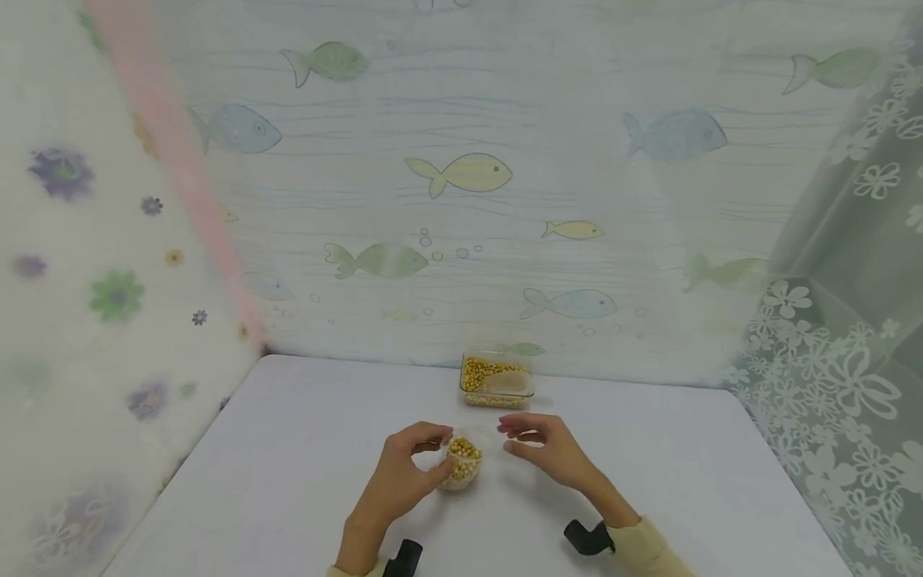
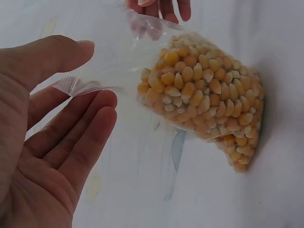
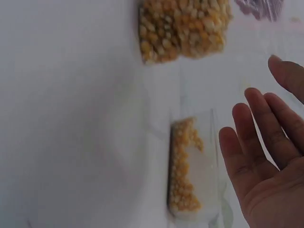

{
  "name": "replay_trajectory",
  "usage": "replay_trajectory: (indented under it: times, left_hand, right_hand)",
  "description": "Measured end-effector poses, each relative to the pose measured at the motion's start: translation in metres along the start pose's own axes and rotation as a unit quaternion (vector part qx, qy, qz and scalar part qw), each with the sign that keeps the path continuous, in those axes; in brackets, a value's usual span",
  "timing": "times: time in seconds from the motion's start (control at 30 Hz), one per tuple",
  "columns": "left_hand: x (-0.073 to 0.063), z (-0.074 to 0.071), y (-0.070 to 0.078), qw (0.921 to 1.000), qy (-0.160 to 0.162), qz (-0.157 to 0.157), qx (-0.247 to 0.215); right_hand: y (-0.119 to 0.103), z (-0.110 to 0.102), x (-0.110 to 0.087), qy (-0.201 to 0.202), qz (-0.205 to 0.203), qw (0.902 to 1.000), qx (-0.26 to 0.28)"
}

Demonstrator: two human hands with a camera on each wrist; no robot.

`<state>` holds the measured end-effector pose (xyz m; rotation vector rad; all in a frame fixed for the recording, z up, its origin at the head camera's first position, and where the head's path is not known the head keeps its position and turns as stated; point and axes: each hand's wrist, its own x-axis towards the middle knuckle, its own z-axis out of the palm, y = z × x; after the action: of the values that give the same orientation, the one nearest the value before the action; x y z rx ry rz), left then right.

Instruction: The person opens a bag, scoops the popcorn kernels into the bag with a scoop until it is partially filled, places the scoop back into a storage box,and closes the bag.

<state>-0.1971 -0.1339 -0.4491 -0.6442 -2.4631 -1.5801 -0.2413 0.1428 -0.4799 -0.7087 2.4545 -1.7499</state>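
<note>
A clear plastic bag of yellow corn kernels [image 2: 204,90] stands on the white table, its loose top tilting toward my left hand in the left wrist view. My left hand [image 1: 404,473] is at the bag's left side. Its thumb and fingers are spread apart, with the film of the bag's mouth [image 2: 71,88] lying across the fingers. To the right of the bag, my right hand [image 1: 551,449] is raised with its fingers extended, holding nothing. In the right wrist view a gap shows between that hand [image 3: 266,156] and the bag [image 3: 185,28].
Behind the bag is a clear rectangular container [image 1: 497,393] with corn kernels and a pale, scoop-like hollow inside. A fish-print curtain [image 1: 461,240] hangs along the table's back edge. Flowered curtains [image 1: 115,296] stand at both sides.
</note>
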Motion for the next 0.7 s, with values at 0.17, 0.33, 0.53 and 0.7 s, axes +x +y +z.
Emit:
replay_trajectory:
  times: [0.17,0.33,0.53,0.7]
  left_hand:
    - [0.001,0.002,-0.005,0.9999,0.009,0.003,0.005]
    - [0.004,0.004,-0.009,0.9988,0.044,0.012,0.018]
    - [0.014,0.004,-0.008,0.9964,0.072,0.038,0.023]
    - [0.028,0.007,-0.009,0.9951,0.088,0.043,0.009]
  right_hand:
    - [-0.007,0.021,-0.004,-0.025,-0.04,0.9974,0.055]
    - [-0.007,0.027,-0.003,0.009,-0.059,0.9971,0.047]
    - [-0.008,0.029,0.002,0.066,-0.044,0.9967,0.019]
    - [-0.012,0.026,0.009,0.128,-0.06,0.9897,0.022]
